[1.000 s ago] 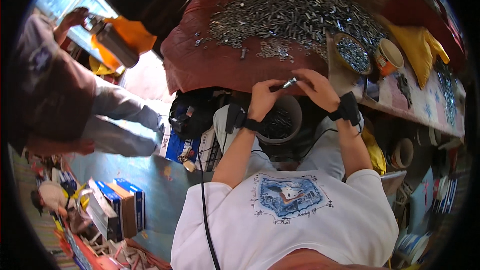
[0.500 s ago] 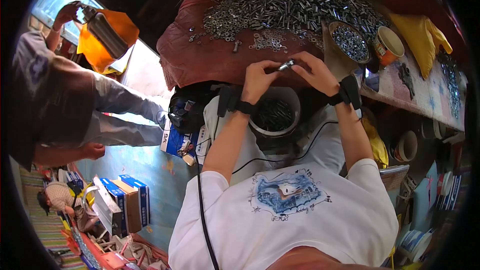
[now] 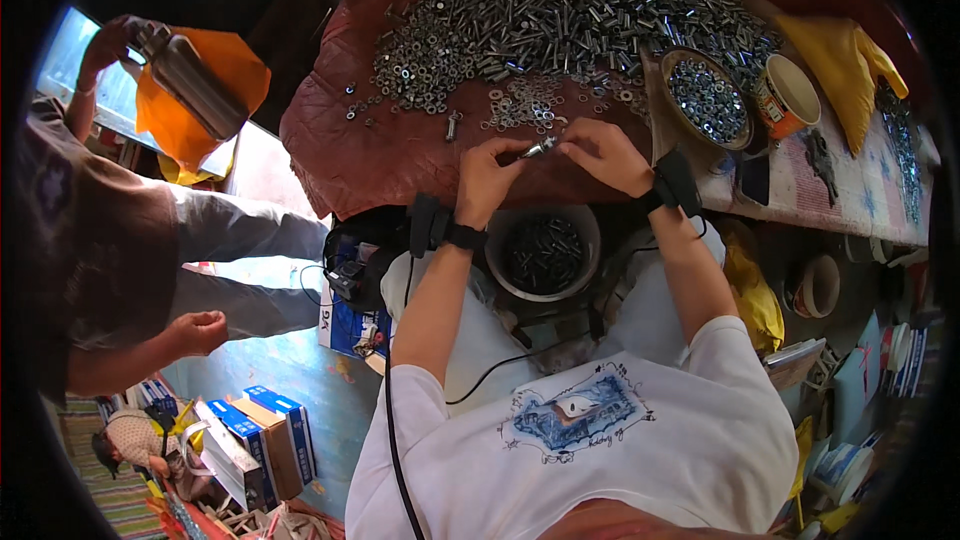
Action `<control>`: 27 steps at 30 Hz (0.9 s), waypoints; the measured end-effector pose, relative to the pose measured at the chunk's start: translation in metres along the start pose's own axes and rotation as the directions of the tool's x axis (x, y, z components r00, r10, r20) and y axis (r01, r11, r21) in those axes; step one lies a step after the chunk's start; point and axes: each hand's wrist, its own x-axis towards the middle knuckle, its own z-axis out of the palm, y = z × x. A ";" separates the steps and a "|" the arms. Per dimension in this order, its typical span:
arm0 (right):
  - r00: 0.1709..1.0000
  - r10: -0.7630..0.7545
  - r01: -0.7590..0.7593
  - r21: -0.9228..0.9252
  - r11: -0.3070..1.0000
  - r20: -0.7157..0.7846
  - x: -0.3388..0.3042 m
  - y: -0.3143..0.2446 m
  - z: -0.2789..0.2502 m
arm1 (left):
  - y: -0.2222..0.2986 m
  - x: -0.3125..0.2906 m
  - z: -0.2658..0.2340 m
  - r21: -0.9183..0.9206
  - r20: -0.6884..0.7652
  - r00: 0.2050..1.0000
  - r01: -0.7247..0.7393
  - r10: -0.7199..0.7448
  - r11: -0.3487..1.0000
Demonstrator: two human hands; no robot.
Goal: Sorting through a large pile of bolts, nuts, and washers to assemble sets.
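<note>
A short shiny metal bolt (image 3: 540, 147) with fittings on it is pinched in the fingertips of my left hand (image 3: 486, 178), above the near edge of the red-covered table. My right hand (image 3: 612, 160) is at the bolt's far end with its thumb and fingers curled together; whatever they hold is too small to make out. Just beyond my hands lie loose washers (image 3: 520, 105), and one assembled bolt (image 3: 453, 126) sits apart to their left. Below them, between my legs, a pale bucket (image 3: 594, 262) contains dark metal pieces.
A large heap of metal sleeves and nuts (image 3: 560, 15) covers the table's back. To the right are a bowl of nuts (image 3: 708, 100), a paper tub (image 3: 790, 90) and a yellow bag (image 3: 850, 80). A person (image 3: 110, 230) stands at left with a bottle (image 3: 200, 85). A cable crosses my lap.
The view has shifted, so the table and bucket show more fully. My right fingertips have drawn slightly back from the bolt's end; my left hand still grips it.
</note>
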 end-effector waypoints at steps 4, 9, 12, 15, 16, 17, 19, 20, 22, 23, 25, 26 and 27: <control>0.993 0.002 0.007 0.077 0.997 -0.115 -0.002 0.006 0.017 | 0.000 0.002 0.008 0.047 0.009 1.000 0.003 -0.003 0.999; 0.969 0.245 -0.224 -0.315 0.922 0.027 -0.001 0.006 -0.003 | -0.010 0.006 0.017 0.023 0.059 0.998 -0.011 0.010 1.000; 0.985 0.102 -0.103 -0.002 0.995 -0.140 -0.007 0.015 0.002 | -0.015 0.005 0.016 0.002 0.072 0.997 -0.001 0.000 1.000; 0.999 -0.017 0.012 -0.102 0.995 -0.048 -0.009 0.022 -0.004 | -0.016 0.007 0.016 0.038 0.078 0.997 0.005 -0.008 0.999; 0.997 0.037 -0.021 -0.195 0.981 0.075 -0.011 0.024 -0.006 | -0.016 0.008 0.017 0.051 0.072 0.996 -0.047 0.043 0.998; 0.996 0.043 -0.028 -0.195 0.980 0.074 -0.016 0.024 -0.005 | -0.017 0.008 0.018 0.049 0.077 0.996 -0.044 0.040 0.998; 0.989 0.145 -0.146 -0.013 0.989 -0.036 -0.016 0.006 -0.005 | -0.020 0.007 0.018 -0.035 0.046 0.999 0.028 -0.027 0.999; 0.988 0.147 -0.148 -0.012 0.989 -0.036 -0.017 0.010 -0.003 | -0.020 0.007 0.018 -0.036 0.047 0.999 0.030 -0.028 0.999; 0.997 0.075 -0.071 0.081 0.994 -0.037 -0.021 0.022 0.001 | -0.017 0.007 0.020 0.049 0.027 0.997 -0.068 0.066 0.996; 0.996 0.078 -0.075 0.079 0.994 -0.039 -0.024 0.025 -0.002 | -0.017 0.007 0.023 0.046 0.029 0.997 -0.068 0.066 0.997; 0.960 0.279 -0.280 0.051 0.959 0.028 -0.026 0.026 -0.005 | -0.017 0.007 0.025 -0.001 0.035 0.999 0.011 -0.011 1.000; 0.960 0.280 -0.281 0.050 0.958 0.027 -0.025 0.024 -0.003 | -0.016 0.006 0.025 -0.002 0.037 0.999 0.010 -0.010 1.000; 0.987 0.149 -0.140 0.129 0.982 -0.056 -0.024 0.021 0.002 | -0.012 0.006 0.026 0.026 0.033 0.999 -0.029 0.028 0.999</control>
